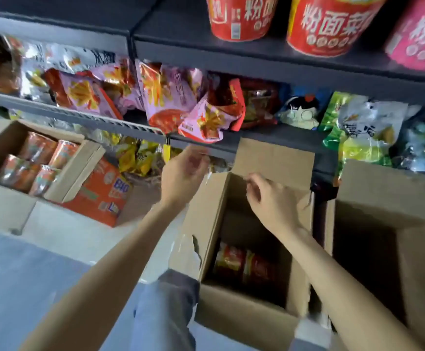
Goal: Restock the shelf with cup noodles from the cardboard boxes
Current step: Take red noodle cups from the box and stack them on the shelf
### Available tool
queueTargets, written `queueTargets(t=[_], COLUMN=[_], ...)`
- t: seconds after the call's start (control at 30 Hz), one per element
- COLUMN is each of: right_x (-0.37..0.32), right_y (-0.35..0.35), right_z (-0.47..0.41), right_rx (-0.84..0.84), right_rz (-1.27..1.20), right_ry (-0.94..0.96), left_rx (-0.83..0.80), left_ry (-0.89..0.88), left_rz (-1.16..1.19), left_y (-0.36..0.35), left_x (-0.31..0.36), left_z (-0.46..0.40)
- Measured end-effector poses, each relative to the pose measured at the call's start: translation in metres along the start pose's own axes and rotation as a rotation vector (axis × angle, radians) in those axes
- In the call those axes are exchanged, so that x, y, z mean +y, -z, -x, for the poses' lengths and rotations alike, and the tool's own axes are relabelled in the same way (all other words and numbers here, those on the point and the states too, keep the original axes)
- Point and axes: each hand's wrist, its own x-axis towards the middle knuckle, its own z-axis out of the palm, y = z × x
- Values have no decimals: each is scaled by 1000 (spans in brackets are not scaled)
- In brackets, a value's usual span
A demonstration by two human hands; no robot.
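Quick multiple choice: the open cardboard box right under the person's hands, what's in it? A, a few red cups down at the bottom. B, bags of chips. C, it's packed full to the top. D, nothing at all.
A: the middle box is mostly hollow, with only a few red cup noodles low inside, beneath the left hand and right hand.

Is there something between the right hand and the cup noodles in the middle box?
Nothing visible. The right hand hovers over the open middle box; its flaps are folded back, and the cup noodles lie uncovered at the bottom.
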Motion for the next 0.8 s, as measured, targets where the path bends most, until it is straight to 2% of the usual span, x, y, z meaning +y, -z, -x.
queueTargets(t=[0.1,0.23,0.3,0.43,0.57,0.63,0.8], right_x=[33,58,65,97,122,129,141], right_y=[-49,-111,-139,-208,-266,-288,-308], right_z=[35,67,77,101,134,152,175], right_rx=[-294,-718,-886,-1093,-1365,-1405,-1281], right_rz=[6,67,99,180,299,382,351], right_ry=[-119,-111,-81,-152,-241,-156,-63], left_rx=[-300,-484,-495,-412,-439,-439,-381], left_ry=[159,311,285,200,336,326,407], left_rz=[-227,-359,-389,-273,-205,-205,-65], left_y=[-37,-82,-97,-114,-117,-118,-122], left_x=[-43,-78,-90,-117,-126,-126,-125], left_z=[35,67,75,88,89,88,94])
